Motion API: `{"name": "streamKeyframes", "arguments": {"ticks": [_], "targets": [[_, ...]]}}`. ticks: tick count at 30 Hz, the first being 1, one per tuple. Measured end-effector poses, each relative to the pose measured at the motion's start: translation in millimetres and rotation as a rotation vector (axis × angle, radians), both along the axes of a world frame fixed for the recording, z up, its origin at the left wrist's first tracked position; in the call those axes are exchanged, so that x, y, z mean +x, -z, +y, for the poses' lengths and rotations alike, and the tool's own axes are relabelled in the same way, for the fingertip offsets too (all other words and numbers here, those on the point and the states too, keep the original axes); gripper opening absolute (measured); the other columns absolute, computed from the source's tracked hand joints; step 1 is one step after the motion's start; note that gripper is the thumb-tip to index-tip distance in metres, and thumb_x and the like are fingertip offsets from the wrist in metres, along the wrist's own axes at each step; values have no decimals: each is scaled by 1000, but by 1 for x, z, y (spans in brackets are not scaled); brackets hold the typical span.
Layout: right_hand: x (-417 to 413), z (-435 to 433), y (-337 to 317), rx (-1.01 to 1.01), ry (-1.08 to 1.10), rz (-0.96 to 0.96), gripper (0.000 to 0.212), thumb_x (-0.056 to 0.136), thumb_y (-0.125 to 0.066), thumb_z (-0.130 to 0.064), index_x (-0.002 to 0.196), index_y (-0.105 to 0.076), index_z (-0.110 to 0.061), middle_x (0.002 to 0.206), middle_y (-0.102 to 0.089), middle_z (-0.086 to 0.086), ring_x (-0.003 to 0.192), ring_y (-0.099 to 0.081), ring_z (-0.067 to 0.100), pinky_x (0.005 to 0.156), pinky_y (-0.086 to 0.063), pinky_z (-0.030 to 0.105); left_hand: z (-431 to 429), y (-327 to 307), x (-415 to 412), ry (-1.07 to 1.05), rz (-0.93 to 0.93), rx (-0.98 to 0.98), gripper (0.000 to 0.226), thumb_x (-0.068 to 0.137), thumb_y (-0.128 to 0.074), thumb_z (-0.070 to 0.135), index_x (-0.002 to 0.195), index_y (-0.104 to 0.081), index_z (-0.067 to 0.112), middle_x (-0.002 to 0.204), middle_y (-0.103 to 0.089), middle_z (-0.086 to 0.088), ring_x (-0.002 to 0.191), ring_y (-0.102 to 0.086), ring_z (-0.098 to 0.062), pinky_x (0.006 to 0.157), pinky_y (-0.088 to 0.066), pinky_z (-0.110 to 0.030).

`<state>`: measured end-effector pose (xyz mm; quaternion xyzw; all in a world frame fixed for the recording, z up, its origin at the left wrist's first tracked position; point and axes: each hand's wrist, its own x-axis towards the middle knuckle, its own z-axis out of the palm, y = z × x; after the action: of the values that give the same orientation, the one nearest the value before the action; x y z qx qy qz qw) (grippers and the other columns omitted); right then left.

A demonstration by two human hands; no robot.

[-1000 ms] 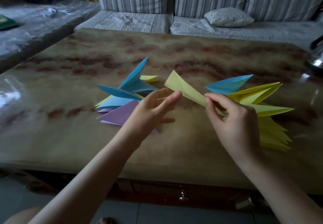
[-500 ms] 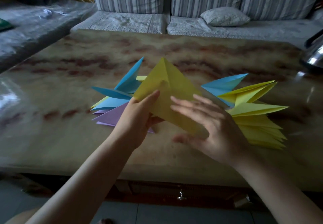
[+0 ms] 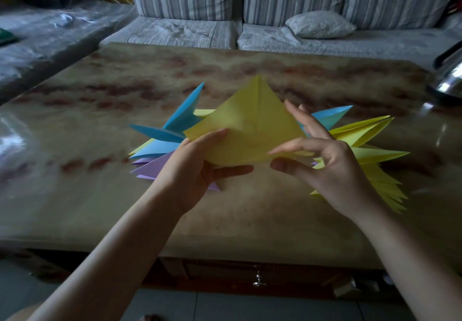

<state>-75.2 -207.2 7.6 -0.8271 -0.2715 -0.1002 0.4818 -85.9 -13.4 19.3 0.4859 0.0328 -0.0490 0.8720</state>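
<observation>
Table (image 3: 75, 195), blue folds (image 3: 185, 116) behind yellow paper (image 3: 250, 130)

Bare slender forearms; left hand (image 3: 192, 168), right hand (image 3: 335, 170) bare, long-fingered

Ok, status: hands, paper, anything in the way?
Left hand grips yellow folded paper, left corner. Right hand holds right corner. Paper above table. Blue-purple pile left, yellow pile right, beneath.
</observation>
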Motion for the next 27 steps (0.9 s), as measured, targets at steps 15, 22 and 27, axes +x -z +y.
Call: {"name": "streamKeyframes", "arguments": {"ticks": [15,22,27], "targets": [[2,7,-1,456,288,190,29,64,-83,-32,83,-69,-15,83,-73,10,75,-69,23,73,-54,37,-19,8,-10,100,-74,180,31,73,-72,34,96,-68,13,99,-73,-9,95,-69,-22,76,-58,-36],[-3,15,-3,552,238,214,38,70,-79,-11,100,-58,-21,82,-67,-3,75,-65,13,70,-53,28,-30,19,-14,-46,-137,120,29,65,-69,12,94,-66,7,85,-74,-5,80,-71,-15,69,-57,-24],[-8,16,-9,595,274,296,22,67,-73,-33,79,-71,-15,74,-68,1,72,-60,14,73,-47,30,-29,19,-13,-69,-139,171,19,72,-69,4,90,-66,9,83,-75,-4,78,-71,-14,68,-58,-25]]}}
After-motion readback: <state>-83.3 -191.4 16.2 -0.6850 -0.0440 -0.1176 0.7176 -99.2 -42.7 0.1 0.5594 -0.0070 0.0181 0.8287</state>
